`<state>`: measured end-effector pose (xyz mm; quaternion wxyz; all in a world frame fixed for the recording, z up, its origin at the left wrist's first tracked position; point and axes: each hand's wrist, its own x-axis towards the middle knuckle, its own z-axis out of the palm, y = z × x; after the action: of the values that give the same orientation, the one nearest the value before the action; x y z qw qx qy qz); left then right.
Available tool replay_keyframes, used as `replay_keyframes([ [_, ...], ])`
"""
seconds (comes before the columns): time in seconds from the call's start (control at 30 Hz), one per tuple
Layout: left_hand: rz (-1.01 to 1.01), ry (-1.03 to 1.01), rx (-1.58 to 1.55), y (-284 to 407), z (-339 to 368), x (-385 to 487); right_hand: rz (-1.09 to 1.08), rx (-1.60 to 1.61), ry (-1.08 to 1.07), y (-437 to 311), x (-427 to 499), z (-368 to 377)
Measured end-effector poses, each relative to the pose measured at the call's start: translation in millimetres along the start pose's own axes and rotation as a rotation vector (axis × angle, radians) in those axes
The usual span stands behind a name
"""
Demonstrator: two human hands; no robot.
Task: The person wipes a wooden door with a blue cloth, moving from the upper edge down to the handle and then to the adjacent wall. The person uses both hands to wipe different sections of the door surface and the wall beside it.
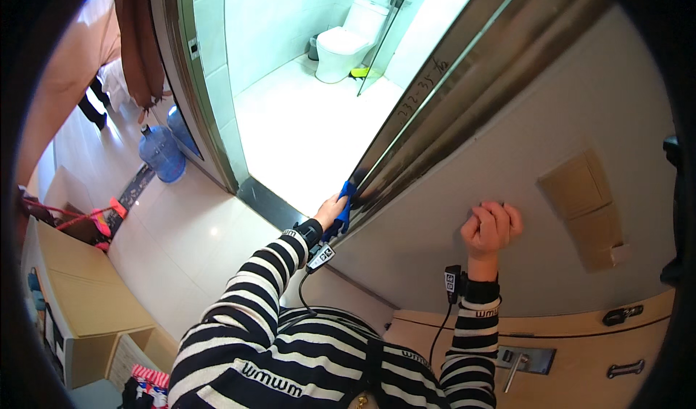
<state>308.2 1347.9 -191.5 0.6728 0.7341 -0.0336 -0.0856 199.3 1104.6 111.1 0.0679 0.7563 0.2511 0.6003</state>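
My left hand (333, 212) presses a blue cloth (345, 208) against the lower part of the brown door frame (375, 175) beside a bathroom doorway. Part of the cloth hangs below the fingers. At the right, my right hand (492, 227) is raised near the grey wall (424, 240) with its fingers curled and nothing seen in them; whether it touches the wall I cannot tell. Handwritten marks run along the frame higher up. Both wrists carry a strapped device with a cable.
Through the doorway stand a white toilet (345, 42) and a glass panel (389, 33). A blue water bottle (162, 153) is on the floor at left, near a wooden cabinet (89, 284). A person's legs (92, 104) show beyond. A wooden door with a metal handle (514, 371) is at lower right.
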Motion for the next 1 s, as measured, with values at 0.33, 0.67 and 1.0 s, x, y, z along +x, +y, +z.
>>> replay_keyframes([
  [0.33,0.595,-0.079,-0.169,214,-24,-13,-0.031,-0.083,0.015,0,-2,1],
  [0.67,1.214,0.032,-0.253,470,-27,3,-0.005,-0.120,-0.026,-1,-1,-2],
  [1.0,1.195,0.091,-0.144,273,-12,8,-0.006,-0.157,-0.039,2,-7,-1],
])
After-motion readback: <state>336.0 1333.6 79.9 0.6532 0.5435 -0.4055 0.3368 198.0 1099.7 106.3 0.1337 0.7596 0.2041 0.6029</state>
